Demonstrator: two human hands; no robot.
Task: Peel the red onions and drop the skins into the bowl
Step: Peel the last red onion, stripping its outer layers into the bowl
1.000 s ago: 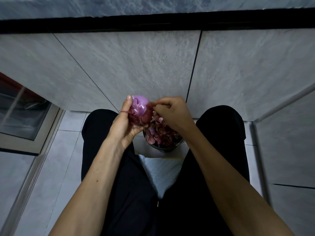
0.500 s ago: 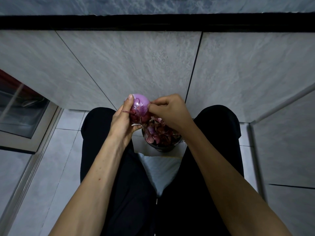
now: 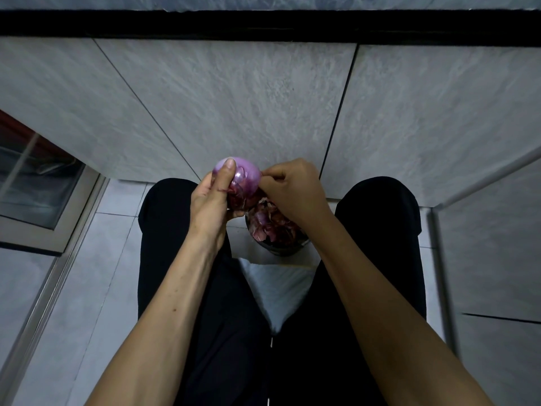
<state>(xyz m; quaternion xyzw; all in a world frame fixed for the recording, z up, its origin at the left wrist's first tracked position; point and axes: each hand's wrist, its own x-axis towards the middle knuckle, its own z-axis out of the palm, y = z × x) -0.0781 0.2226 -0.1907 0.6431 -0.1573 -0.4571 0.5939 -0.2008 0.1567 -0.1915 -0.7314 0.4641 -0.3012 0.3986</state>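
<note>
A grey tiled wall (image 3: pixel 234 106) fills the far side, above the person's black trousers (image 3: pixel 181 288). Between the knees stands a dark bowl (image 3: pixel 281 251), heaped with red skins (image 3: pixel 269 222). Just above its left rim the left hand (image 3: pixel 209 206) grips a half-peeled red onion (image 3: pixel 244 178), thumb over the top. The right hand (image 3: pixel 295 186) pinches skin at the onion's right side, fingers curled.
</note>
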